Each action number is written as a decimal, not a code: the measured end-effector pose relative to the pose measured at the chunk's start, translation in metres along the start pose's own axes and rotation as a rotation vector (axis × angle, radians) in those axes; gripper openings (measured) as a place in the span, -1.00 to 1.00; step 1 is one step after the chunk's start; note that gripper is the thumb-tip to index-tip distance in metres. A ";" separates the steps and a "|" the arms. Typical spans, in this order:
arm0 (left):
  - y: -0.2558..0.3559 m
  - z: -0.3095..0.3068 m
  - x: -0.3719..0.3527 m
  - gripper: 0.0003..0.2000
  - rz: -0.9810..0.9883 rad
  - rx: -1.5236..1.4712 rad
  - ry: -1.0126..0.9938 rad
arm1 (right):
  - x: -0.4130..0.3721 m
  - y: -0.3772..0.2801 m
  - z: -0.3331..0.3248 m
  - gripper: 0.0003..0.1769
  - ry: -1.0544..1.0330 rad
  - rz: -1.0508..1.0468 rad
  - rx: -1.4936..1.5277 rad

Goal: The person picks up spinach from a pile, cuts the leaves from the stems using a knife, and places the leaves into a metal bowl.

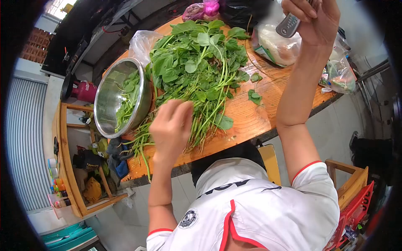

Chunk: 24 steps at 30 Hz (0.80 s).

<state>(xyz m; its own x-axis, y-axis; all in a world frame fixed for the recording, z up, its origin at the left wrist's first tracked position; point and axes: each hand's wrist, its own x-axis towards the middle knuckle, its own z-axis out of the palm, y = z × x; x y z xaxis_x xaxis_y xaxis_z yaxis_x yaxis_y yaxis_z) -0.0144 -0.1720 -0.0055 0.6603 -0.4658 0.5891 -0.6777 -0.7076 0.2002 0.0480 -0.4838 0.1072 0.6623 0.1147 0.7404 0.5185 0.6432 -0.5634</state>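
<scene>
Over table (251, 115), right grip (315, 20) clutching handle (288, 26)

A white short-sleeved jersey (268, 209) fills the lower centre and lower right. Red piping edges the left sleeve (161, 240) and right sleeve (314, 180); a red stripe (228, 228), black lettering (234, 186) and a round black-and-white crest (189, 218) mark it. Arms are bare up to the left hand (171, 127) and right hand (314, 19).

Two hands at a heap of greens (201, 71)
Left hand (171, 125) curls over the heap's near stems; right hand (312, 19) grips a grey handle (289, 26) beyond it.
</scene>
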 end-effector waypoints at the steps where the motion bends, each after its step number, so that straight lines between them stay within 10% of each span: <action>1: 0.007 0.011 0.012 -0.93 0.075 -0.021 -0.051 | -0.001 -0.003 -0.002 -0.49 0.000 -0.010 -0.006; 12: 0.017 0.060 0.072 -0.94 0.177 0.271 -0.569 | -0.003 -0.014 -0.016 -0.51 -0.172 -0.161 -0.097; 24: -0.021 0.018 0.119 -0.86 -0.257 -0.661 -0.652 | 0.002 -0.010 -0.019 -0.45 -0.120 -0.199 -0.063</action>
<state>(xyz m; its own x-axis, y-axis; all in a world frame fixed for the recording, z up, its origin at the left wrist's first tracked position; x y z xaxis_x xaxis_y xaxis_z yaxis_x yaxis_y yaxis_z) 0.0840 -0.2225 0.0458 0.7288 -0.6832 -0.0451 -0.4011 -0.4794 0.7806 0.0541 -0.5046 0.1074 0.4769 0.0816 0.8752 0.6678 0.6137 -0.4212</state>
